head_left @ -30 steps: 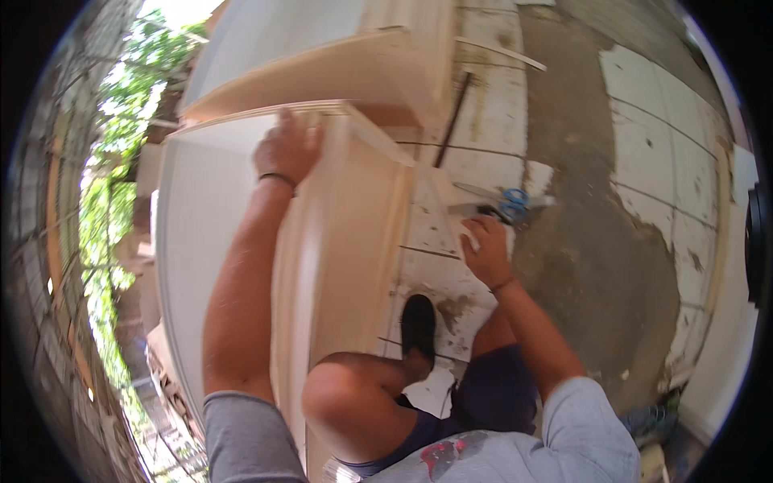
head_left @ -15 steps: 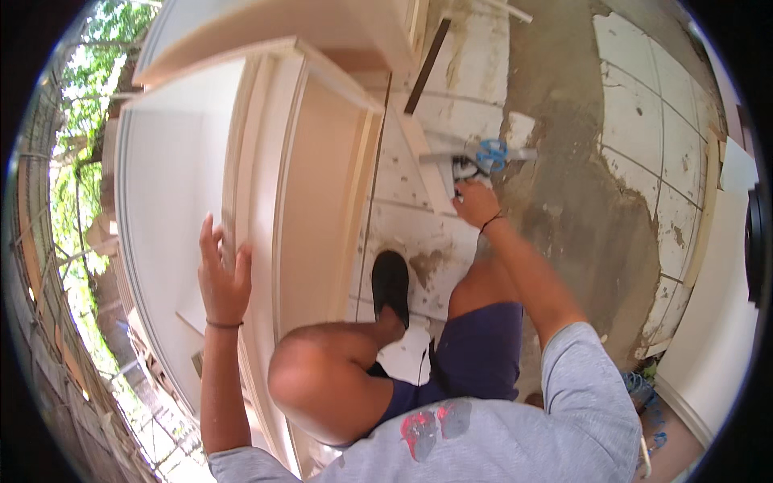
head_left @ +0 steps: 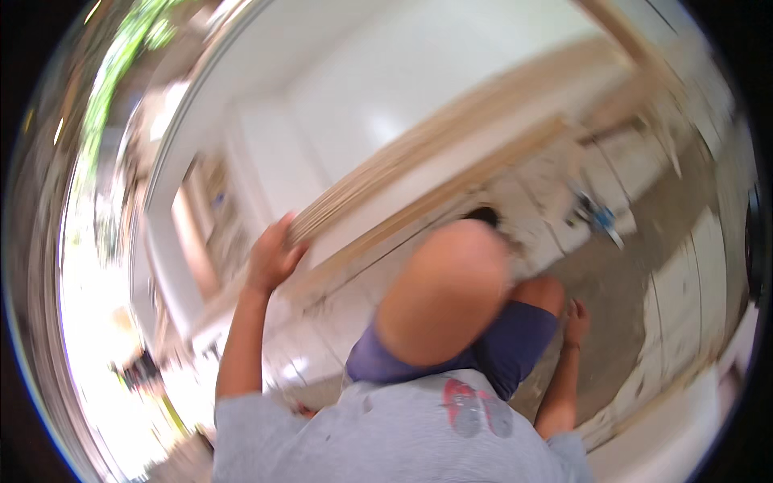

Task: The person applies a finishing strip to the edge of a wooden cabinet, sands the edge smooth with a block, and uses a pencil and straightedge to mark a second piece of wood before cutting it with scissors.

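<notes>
A large white cabinet with pale wooden edges (head_left: 386, 173) lies across the view in front of me. At its near left end my left hand (head_left: 274, 256) is closed over the wooden edge, with the thumb on the near side. Low beside my right leg hangs my right hand (head_left: 576, 324), its fingers loosely apart and nothing visible in it. Motion blurs both hands. Ahead of the right hand, a blue and metal tool (head_left: 597, 217) lies on the floor, too smeared to name exactly.
Worn white tiles (head_left: 684, 278) and a bare cement strip (head_left: 612, 270) make up the floor at right. My raised bent knee (head_left: 447, 290) stands close to the cabinet. A white panel (head_left: 664, 431) is at the lower right. Bright daylight and greenery show at left.
My view has swung round, so the cabinet now slants across it. The left hand has come onto the cabinet's edge. The right hand has left the tools and drawn back beside my leg.
</notes>
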